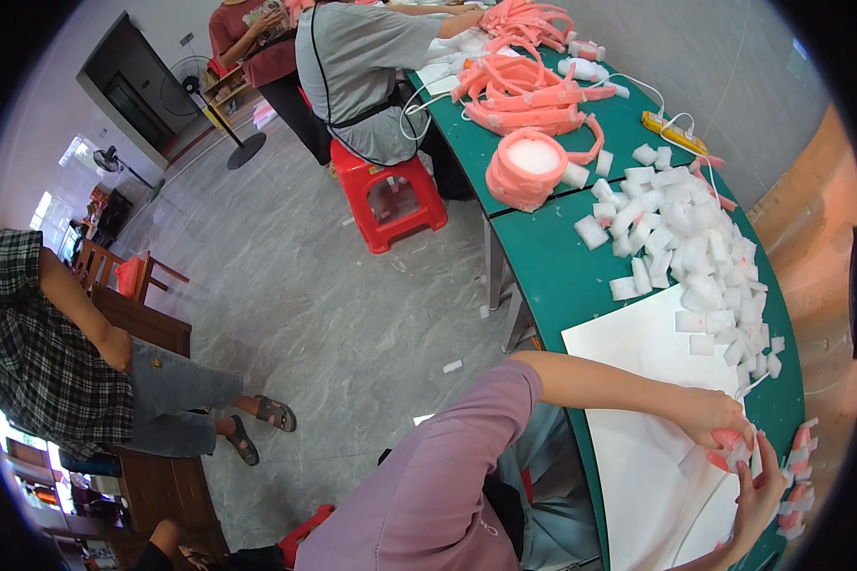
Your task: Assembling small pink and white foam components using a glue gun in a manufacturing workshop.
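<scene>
My left hand (709,416) is closed around a small pink foam piece (728,439) with a whitish, translucent bit against it. My right hand (760,490) comes up from the lower edge, its fingertips pinching at the same piece. Both hands meet above the right side of a white sheet (638,485) on the green table (567,257). My fingers hide part of what they hold. Just beyond them rises a heap of white foam blocks (676,224). Pink pieces with white ends (796,509) lie along the table edge beside my right hand.
Pink foam strips (533,105) pile up farther along the table, near a pink ring-shaped roll (527,169) with white inside. A yellow power strip (674,133) lies by the wall. One co-worker sits on a red stool (386,195); other people are behind and at left.
</scene>
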A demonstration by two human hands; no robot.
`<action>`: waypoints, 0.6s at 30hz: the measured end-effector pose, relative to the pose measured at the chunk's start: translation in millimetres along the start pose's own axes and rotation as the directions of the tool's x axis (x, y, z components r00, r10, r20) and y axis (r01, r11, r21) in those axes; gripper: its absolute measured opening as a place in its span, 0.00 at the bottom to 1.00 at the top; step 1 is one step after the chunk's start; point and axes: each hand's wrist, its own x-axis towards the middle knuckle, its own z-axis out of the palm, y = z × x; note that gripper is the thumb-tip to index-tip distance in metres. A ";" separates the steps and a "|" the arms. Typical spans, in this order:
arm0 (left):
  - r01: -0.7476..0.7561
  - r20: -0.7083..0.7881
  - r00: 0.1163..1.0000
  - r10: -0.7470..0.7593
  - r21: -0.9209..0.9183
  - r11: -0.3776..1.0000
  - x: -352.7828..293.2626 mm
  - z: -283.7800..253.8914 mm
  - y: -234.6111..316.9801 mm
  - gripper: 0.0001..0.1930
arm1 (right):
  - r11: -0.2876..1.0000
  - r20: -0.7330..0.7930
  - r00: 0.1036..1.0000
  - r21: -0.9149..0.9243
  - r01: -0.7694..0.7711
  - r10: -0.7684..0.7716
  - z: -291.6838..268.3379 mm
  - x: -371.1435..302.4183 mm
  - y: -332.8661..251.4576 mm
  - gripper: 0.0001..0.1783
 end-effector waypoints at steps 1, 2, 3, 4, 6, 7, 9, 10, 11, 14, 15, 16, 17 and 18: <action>-0.011 -0.006 1.000 0.011 -0.010 1.000 1.8 0.4 1.9 0.17 | 0.997 0.027 0.998 -0.049 0.058 -0.056 -2.0 0.3 4.8 0.26; -0.022 -0.012 1.000 0.022 -0.020 1.000 3.4 0.8 3.6 0.16 | 0.988 0.057 0.992 -0.096 0.117 -0.112 -3.6 -0.5 7.7 0.26; -0.007 -0.009 1.000 0.007 -0.012 1.000 0.7 0.2 1.3 0.16 | 0.989 0.063 0.991 -0.080 0.121 -0.116 -0.3 2.7 -6.4 0.26; 0.016 -0.007 1.000 -0.016 -0.014 1.000 -3.5 -1.8 -2.3 0.16 | 0.996 0.106 0.992 -0.059 -0.065 0.071 3.0 8.6 -35.6 0.25; 0.020 -0.013 1.000 -0.021 -0.018 1.000 -5.3 -7.0 1.8 0.16 | 0.967 0.143 0.957 -0.065 -0.246 0.253 5.3 11.0 -42.4 0.25; 0.047 0.026 0.999 -0.047 0.008 0.999 -3.3 -6.3 7.4 0.16 | 0.995 0.112 0.989 0.032 -0.099 0.095 8.4 6.7 -12.0 0.24; 0.064 0.057 0.996 -0.065 0.016 0.998 -3.4 -6.3 8.9 0.16 | 0.994 0.070 0.996 0.103 0.040 -0.048 9.4 3.4 -6.0 0.24; 0.056 0.046 0.997 -0.056 0.009 0.998 -3.7 -4.7 5.2 0.17 | 0.994 0.091 0.996 0.100 -0.034 0.025 8.5 5.4 -19.7 0.24; 0.044 0.036 0.998 -0.044 -0.003 0.999 -2.8 -2.4 1.0 0.18 | 0.989 0.108 0.989 0.093 -0.114 0.103 6.2 8.8 -29.0 0.23; 0.005 0.083 0.997 0.005 -0.117 0.993 15.5 2.2 11.6 0.19 | 0.985 0.036 0.991 0.112 -0.130 0.126 -7.2 -4.6 -24.6 0.22; 0.044 0.114 0.993 -0.030 -0.123 0.992 18.5 0.2 15.8 0.20 | 0.993 0.013 0.995 0.061 -0.097 0.096 -10.3 -5.8 -29.9 0.21; 0.123 0.090 0.989 -0.118 -0.048 0.991 -1.6 -13.7 9.2 0.19 | 0.997 0.040 0.999 0.072 -0.023 0.020 11.5 10.5 -33.1 0.20; 0.102 0.092 0.991 -0.096 -0.070 0.992 -5.3 -13.1 1.7 0.19 | 0.999 0.032 0.999 0.041 0.003 -0.004 18.1 12.2 -29.9 0.19; 0.137 0.127 0.984 -0.125 -0.089 0.987 -3.3 -16.7 2.6 0.19 | 0.999 0.032 0.999 0.028 0.024 -0.025 16.0 12.3 -34.9 0.19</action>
